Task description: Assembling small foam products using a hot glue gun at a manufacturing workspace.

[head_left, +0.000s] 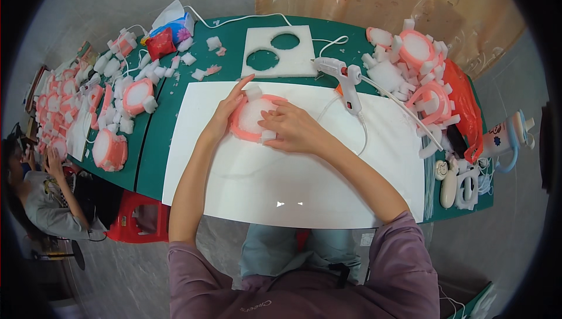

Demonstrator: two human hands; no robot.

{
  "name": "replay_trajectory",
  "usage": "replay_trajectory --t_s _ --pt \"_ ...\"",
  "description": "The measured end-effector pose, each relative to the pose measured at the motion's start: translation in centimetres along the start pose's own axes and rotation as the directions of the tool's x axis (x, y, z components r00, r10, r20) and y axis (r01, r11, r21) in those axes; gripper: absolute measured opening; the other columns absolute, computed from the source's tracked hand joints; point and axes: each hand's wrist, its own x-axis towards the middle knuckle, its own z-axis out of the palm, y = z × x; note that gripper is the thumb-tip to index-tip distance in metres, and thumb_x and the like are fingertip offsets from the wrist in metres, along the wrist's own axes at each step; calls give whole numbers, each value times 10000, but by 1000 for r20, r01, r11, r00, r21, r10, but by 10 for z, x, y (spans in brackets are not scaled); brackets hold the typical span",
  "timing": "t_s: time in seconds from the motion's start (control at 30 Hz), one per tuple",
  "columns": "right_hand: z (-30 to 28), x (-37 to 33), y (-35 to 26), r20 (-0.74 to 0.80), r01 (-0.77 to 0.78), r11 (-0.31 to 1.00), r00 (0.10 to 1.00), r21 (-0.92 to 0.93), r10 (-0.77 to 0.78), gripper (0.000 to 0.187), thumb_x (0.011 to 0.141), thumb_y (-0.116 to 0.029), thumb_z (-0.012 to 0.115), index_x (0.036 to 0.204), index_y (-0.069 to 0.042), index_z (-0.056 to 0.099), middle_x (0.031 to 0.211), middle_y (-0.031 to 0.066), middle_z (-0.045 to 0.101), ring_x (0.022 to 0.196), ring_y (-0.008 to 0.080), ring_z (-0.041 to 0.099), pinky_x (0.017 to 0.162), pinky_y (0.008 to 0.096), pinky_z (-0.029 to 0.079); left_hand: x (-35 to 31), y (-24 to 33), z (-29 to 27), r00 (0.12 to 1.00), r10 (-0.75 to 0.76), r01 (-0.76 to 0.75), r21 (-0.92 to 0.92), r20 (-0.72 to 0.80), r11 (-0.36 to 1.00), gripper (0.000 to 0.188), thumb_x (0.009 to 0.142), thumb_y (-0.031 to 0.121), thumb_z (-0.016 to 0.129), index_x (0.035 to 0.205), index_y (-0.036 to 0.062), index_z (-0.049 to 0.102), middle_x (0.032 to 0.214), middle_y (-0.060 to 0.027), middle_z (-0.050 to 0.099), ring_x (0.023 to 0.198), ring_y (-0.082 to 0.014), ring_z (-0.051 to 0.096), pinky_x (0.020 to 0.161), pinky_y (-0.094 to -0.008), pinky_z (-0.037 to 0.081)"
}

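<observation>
In front of me a round white foam piece with a pink foam rim (253,121) lies on a large white sheet (281,184). Small white foam blocks stick out at its top and lower right. My left hand (227,114) cups its left side, index finger stretched out past the rim. Over its right side, my right hand (290,127) has bent fingers pressing on the rim and face. Both hands hold the piece between them. A white hot glue gun (344,82) lies to the right of the hands, touched by neither.
A white foam slab with two round holes (284,66) lies beyond the sheet. Similar pink-and-white foam pieces (417,49) are heaped at right beside a red plastic bag (462,108). More pieces (109,148) cover the left side, where another person (55,196) sits.
</observation>
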Motion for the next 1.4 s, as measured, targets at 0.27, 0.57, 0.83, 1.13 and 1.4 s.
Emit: replay_trajectory --t_s 0.27,0.57,0.83,1.13,1.4 --pt "1 0 2 -23 2 1000 1000 10 -2 385 615 -246 718 951 -78 635 966 109 628 956 264 565 950 391 375 0 2 0 1000 2 -2 8 4 1000 566 849 384 415 1335 106 336 1088 -84 495 1033 -157 463 910 -247 342" --pt "3 -1 5 -20 63 998 998 10 -62 391 581 -259 711 916 -81 615 1017 106 604 913 258 553 961 386 331 -2 -5 3 995 79 -68 183 -56 981 530 894 374 346 1348 103 311 1330 -62 364 1156 -178 362 1030 -290 186" --pt "2 1 2 8 56 998 998 -39 -56 426 580 -246 732 954 -75 622 999 109 615 928 256 567 962 400 348 -2 -2 0 999 -15 18 62 -52 998 512 904 386 336 1356 148 307 1050 -61 496 986 -130 431 935 -232 286" --pt "-1 0 0 -39 25 999 999 27 -24 402 567 -211 736 933 -76 637 926 96 632 841 236 568 950 389 349 -2 2 4 1000 7 -7 0 -25 1000 494 905 368 348 1328 113 351 1106 -83 502 1030 -144 462 916 -240 340" --pt "-1 1 -1 -84 -20 994 996 110 30 386 572 -210 724 922 -69 646 783 92 623 782 228 542 929 371 359 -2 1 2 1000 1 -1 19 -4 1000 512 893 379 360 1322 98 356 1186 -102 477 1067 -160 468 923 -257 357"
